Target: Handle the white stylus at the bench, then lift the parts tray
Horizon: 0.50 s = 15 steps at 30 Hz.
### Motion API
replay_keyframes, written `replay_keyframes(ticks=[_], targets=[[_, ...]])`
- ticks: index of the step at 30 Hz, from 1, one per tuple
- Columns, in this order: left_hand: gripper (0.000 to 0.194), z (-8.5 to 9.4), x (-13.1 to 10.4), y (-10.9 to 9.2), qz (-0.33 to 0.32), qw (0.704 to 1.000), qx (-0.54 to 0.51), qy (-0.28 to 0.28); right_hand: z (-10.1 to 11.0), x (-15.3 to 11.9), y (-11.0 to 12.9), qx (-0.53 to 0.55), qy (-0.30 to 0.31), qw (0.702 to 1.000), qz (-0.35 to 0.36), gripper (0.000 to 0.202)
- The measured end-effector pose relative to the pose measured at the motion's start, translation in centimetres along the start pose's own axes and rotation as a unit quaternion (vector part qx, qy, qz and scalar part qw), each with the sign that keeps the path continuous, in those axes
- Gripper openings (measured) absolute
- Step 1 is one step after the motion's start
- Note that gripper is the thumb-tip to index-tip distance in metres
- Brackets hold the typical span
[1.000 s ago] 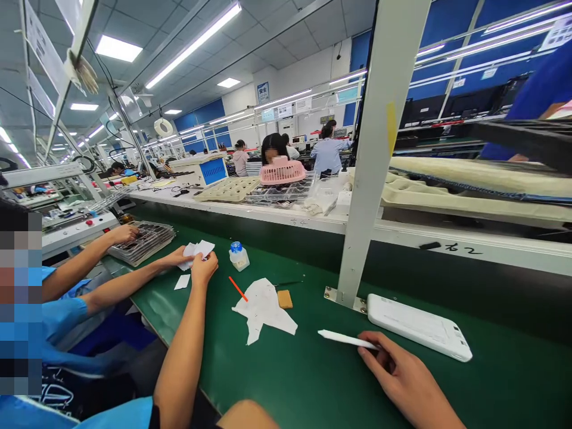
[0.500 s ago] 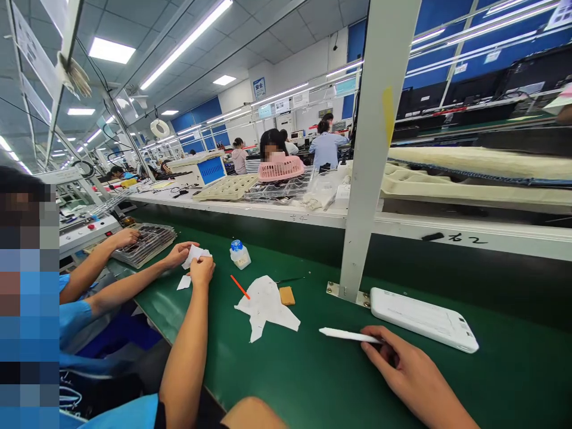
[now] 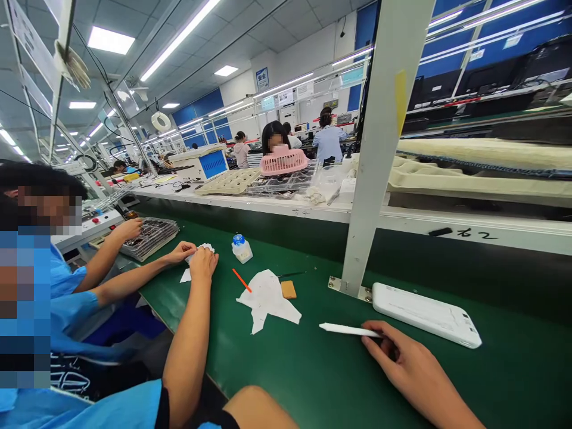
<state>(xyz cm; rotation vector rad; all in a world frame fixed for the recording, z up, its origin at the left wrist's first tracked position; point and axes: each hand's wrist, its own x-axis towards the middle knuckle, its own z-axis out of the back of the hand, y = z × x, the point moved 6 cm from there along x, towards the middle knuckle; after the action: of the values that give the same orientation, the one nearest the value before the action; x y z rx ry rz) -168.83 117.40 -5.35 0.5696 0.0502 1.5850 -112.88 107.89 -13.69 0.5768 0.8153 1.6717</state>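
My right hand is closed on one end of a thin white plastic stick. The stick lies almost flat on the green table and its free tip points to 9 o'clock. The stick looks clean, straight and smooth, like a flat pen.

A long white flat device with round corners lies at 1 o'clock from that hand, near it but not touching. The stick is not on it yet, so I think work on it has not begun.

My left hand is far out at 10 o'clock. Its fingers are curled shut on a small white paper sheet. A co-worker's hand holds the same sheet from the other side. I cannot tell who keeps it.

Between my two hands lie a crumpled white cloth, a thin orange stick and a small tan block. A little clear bottle with a blue cap stands at 12 o'clock from the cloth
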Motion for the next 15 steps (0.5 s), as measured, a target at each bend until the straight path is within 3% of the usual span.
replay_keyframes(ticks=[6, 10, 12, 15], targets=[[0.050, 2.6, -1.1, -0.2, 0.091, 0.995, 0.007, -0.045, 0.0, -0.1, 0.0, 0.002, -0.010, 1.000, 0.018, 0.060], [0.052, 4.8, -2.0, -0.8, 0.136, 0.985, -0.059, -0.090, 0.3, -0.4, 0.1, 0.007, -0.030, 0.999, 0.031, 0.056], [0.050, 5.1, -2.0, -1.1, 0.138, 0.984, -0.081, -0.081, 0.3, -0.4, 0.2, 0.007, -0.030, 0.999, 0.032, 0.055], [0.040, 4.8, -1.7, -1.0, 0.120, 0.986, -0.110, -0.021, 0.1, -0.3, 0.2, 0.003, -0.011, 1.000, 0.021, 0.060]])
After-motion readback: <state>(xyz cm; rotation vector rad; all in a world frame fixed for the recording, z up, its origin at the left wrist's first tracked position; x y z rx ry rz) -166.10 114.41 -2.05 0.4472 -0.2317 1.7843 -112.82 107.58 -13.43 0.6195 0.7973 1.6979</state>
